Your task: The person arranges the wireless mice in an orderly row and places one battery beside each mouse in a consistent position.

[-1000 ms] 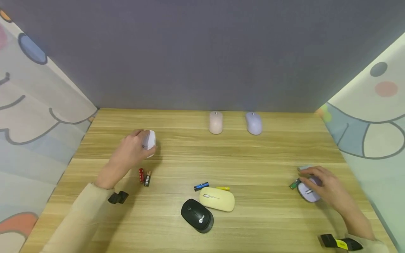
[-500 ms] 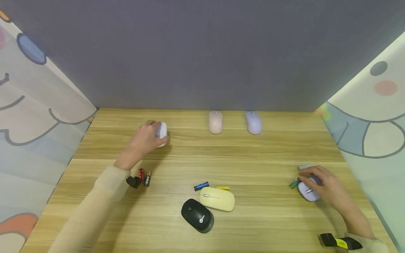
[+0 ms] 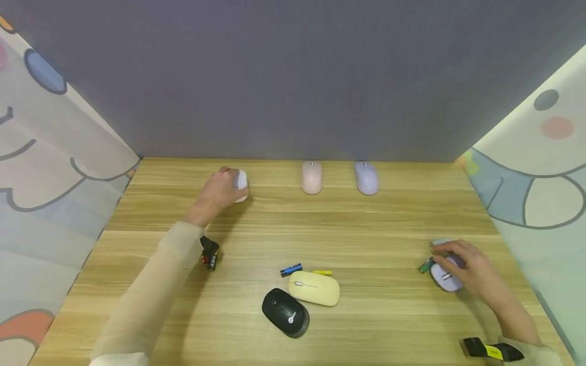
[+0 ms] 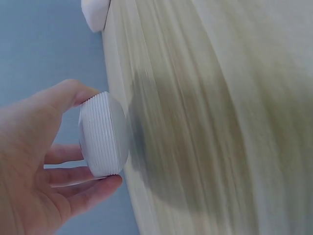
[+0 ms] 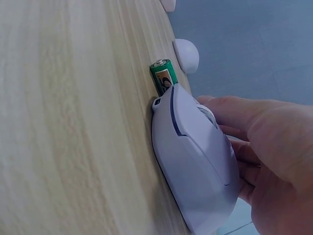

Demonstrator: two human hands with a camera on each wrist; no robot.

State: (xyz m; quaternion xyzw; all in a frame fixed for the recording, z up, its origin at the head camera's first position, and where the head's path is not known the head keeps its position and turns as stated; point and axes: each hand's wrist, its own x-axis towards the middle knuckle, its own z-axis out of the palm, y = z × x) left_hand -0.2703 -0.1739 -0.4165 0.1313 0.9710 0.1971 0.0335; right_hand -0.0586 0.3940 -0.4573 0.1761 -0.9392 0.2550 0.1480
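Left hand (image 3: 221,189): the thumb and the fingers are bent and pinch the white mouse (image 4: 102,134) from two sides, so they are open only as wide as it is.
White mouse place: toward the back of the table (image 3: 366,229), left of the pink mouse (image 3: 312,178) and well apart from it. I cannot tell if it touches the wood. I judge that its placing is not yet finished.
Back row: the pink mouse and the violet mouse (image 3: 367,178) stand apart near the grey panel (image 3: 293,76), with no hand on them. This part looks done to me.
Right hand (image 3: 471,267): the thumb and the fingers are loosely curved, with a gap between, around the lilac mouse (image 5: 193,156). I see no firm hold; if they touch it, I cannot tell.
Lilac mouse place: on the table at the right, beside the green battery (image 3: 427,265); it seems to be left for later.
Front pair: the yellow mouse (image 3: 314,288) and the black mouse (image 3: 285,311) lie close together, no hand near. Probably these are also left.
Batteries: the blue battery (image 3: 291,270) and the yellow battery (image 3: 322,272) lie loose behind the yellow mouse; no hand holds them.
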